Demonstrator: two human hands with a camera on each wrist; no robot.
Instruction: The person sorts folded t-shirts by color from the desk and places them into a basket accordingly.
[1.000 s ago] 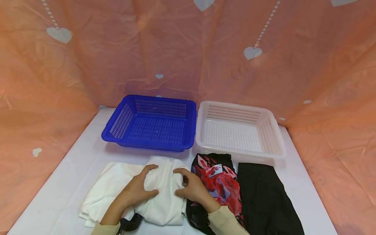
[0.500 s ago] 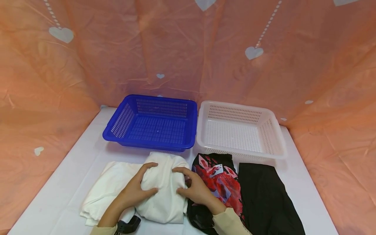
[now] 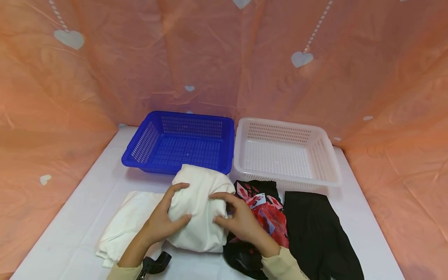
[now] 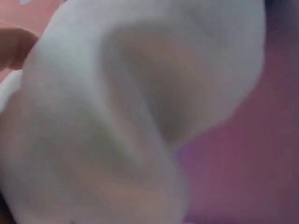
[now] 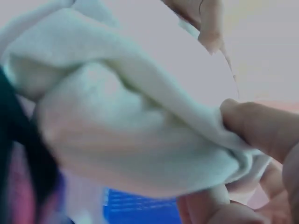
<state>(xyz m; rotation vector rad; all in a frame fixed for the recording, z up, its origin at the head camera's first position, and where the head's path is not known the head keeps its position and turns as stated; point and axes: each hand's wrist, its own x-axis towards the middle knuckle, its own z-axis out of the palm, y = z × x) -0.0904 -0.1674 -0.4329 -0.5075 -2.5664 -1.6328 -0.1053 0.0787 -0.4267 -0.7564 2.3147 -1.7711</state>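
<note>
A folded white cloth garment (image 3: 200,212) is held up between both hands, its far edge overlapping the front of the blue basket in the head view. My left hand (image 3: 161,221) grips its left side, thumb and fingers spread on the near face. On the opposite side my right hand (image 3: 243,222) pinches it. In the right wrist view the thumb (image 5: 259,126) presses on top of the folded white layers (image 5: 140,135) with fingers beneath. The left wrist view is mostly filled by blurred white fabric (image 4: 93,116). Another folded white garment (image 3: 127,223) lies left on the table.
At the back stand a blue plastic basket (image 3: 147,166) and, to its right, a white one (image 3: 287,179). A red floral black garment (image 3: 271,221) and a folded black garment (image 3: 315,229) lie at right. Orange heart-printed sheeting (image 3: 210,54) surrounds the white table (image 3: 77,221).
Both hands have raised the folded white garment off the table and moved it forward, toward the blue basket. The other garments and both baskets stay where they were.
</note>
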